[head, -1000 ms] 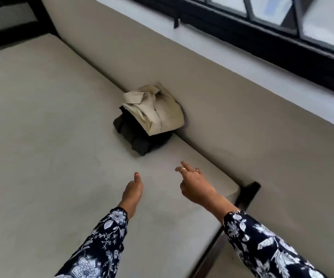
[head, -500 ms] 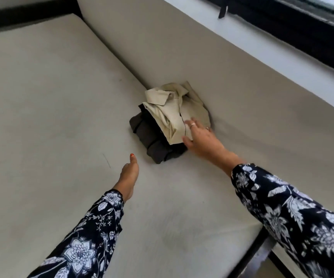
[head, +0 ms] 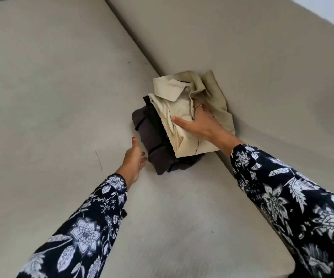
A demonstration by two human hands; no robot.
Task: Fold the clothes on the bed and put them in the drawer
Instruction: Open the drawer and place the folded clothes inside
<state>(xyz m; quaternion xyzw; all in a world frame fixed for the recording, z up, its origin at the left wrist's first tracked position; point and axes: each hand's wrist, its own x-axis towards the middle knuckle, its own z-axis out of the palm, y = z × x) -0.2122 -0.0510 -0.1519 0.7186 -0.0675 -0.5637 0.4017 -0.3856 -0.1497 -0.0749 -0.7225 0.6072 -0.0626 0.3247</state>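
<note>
A folded beige collared shirt (head: 170,91) lies on top of a folded dark grey garment (head: 152,137). The pile sits on the bed (head: 52,97), against its far edge by the wall. My right hand (head: 200,125) grips the beige shirt: the thumb presses its front and the fingers are tucked into a fold, partly hidden. My left hand (head: 134,159) is stretched out with straight fingers beside the near left edge of the dark garment, at or just short of touching it. Both arms wear dark floral sleeves.
A beige wall (head: 252,47) rises directly behind the pile. The mattress stretches left and toward me. Its near right corner (head: 282,263) ends at the lower right. No drawer is in view.
My view has moved closer to the pile. My right hand slid further onto the beige shirt and took hold of it. My left hand reached forward to the dark garment's edge.
</note>
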